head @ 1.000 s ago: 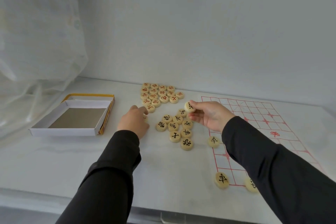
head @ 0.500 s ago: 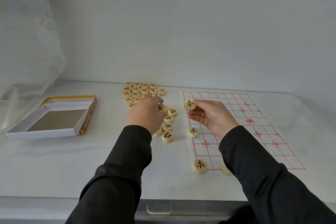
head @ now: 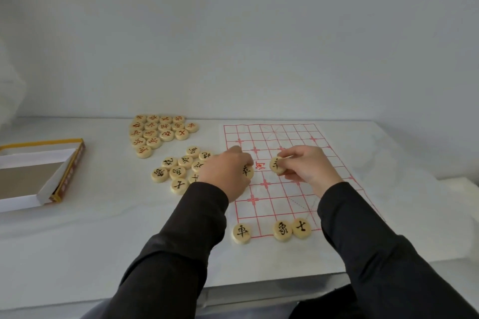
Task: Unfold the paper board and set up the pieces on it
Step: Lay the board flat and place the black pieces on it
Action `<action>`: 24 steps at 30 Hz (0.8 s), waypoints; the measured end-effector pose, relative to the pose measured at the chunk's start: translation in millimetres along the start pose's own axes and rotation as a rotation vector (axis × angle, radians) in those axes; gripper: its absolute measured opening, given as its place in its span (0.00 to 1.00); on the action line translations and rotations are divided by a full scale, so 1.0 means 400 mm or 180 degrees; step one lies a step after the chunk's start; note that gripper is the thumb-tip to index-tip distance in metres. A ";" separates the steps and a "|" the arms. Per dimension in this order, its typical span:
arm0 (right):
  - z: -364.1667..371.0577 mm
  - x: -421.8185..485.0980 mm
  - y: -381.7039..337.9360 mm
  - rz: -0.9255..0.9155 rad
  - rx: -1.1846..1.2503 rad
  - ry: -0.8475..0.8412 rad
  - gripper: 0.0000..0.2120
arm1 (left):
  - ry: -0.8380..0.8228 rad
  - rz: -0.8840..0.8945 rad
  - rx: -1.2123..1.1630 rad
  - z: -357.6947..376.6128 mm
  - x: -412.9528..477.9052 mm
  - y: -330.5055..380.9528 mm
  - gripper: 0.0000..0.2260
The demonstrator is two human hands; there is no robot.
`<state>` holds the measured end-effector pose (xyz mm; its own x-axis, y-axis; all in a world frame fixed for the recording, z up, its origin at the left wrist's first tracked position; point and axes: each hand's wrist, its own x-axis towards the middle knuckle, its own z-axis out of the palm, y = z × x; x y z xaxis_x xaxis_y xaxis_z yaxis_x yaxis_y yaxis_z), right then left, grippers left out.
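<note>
Wooden discs go onto the paper board (head: 280, 202), which lies flat at the right of the white table (head: 103, 228).
We see the right hand (head: 305, 166) pinching a raised disc (head: 277, 165) over the river row. The left hand (head: 225, 176), over the black-lettered pile (head: 178, 168) half a second ago, now curls its fingers on a second disc (head: 247, 171) near the board's left edge. Three placed discs (head: 282, 230) line the near edge; most of the grid is open.

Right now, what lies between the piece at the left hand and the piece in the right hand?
Head view: only bare paper board with its red printed character; no other piece.
</note>
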<state>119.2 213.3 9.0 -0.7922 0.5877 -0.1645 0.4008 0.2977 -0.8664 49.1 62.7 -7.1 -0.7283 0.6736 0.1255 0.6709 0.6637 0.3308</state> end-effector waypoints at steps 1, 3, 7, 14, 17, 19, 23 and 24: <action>-0.001 0.007 0.004 -0.0064 -0.0245 -0.0024 0.11 | -0.0041 0.0030 0.0061 0.003 0.003 0.001 0.15; 0.005 0.022 0.005 -0.0166 -0.0621 -0.0111 0.12 | -0.0118 0.0063 0.0158 0.006 0.009 0.001 0.15; 0.024 0.047 -0.002 -0.0125 -0.1211 -0.0349 0.11 | -0.0229 0.0037 0.0233 0.009 0.020 -0.007 0.15; 0.049 0.081 0.007 0.0016 -0.1801 -0.0483 0.14 | -0.0244 0.0020 0.0300 0.006 0.025 -0.019 0.15; 0.051 0.087 0.015 0.0026 -0.1890 -0.0428 0.15 | -0.0246 0.0013 0.0288 0.005 0.022 -0.021 0.15; 0.054 0.087 0.018 0.0001 -0.1923 -0.0386 0.15 | -0.0270 0.0022 0.0318 0.008 0.019 -0.020 0.15; 0.063 0.085 0.020 -0.0050 -0.1935 -0.0397 0.15 | -0.0257 -0.0040 0.0328 0.009 0.017 -0.025 0.15; 0.065 0.085 0.020 -0.0061 -0.1940 -0.0397 0.15 | -0.0251 -0.0055 0.0327 0.007 0.018 -0.026 0.15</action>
<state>83.4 216.0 -15.8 -0.8348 0.4967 -0.2374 0.5476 0.7049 -0.4509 37.5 61.6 -12.3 -0.7293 0.6827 0.0454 0.6721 0.7025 0.2340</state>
